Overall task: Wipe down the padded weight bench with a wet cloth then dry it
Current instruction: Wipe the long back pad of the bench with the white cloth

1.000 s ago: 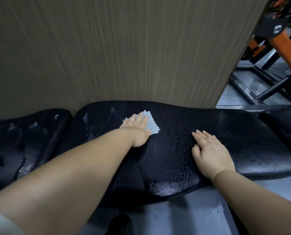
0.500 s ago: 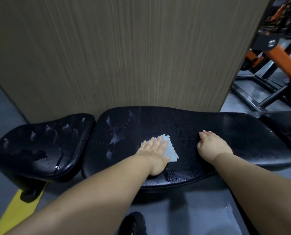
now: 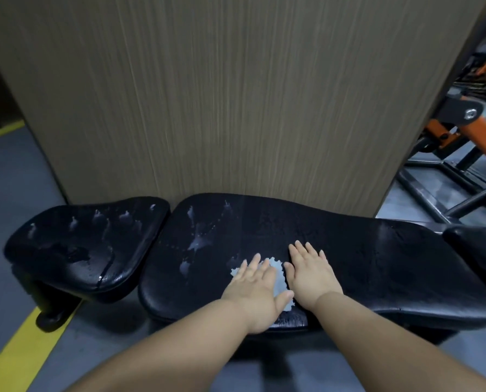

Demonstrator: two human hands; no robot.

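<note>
Two pads, black, on one weight bench [image 3: 405,301]: one long pad [image 3: 377,264] in the middle and one shorter seat pad [image 3: 86,244] off its left end, a narrow gap between them. Both pads carry several pale wet patches and droplets.

One cloth [image 3: 279,275], pale blue with a ragged edge, lying flat near the front edge of the long pad, in its left half.

Two bare hands. Left hand [image 3: 257,290]: palm down on the cloth, fingers straight and spread, pressing rather than clutching. Right hand [image 3: 311,274]: palm down on the bare pad just beside the cloth's right edge, fingers straight, holding nothing.

One wood-grain panel [image 3: 236,94], upright behind the bench's back edge.

One orange-and-black gym frame [image 3: 476,131], beyond the right end.

Two yellow floor stripes; the nearer stripe [image 3: 24,352] runs under the seat pad's left corner.
</note>
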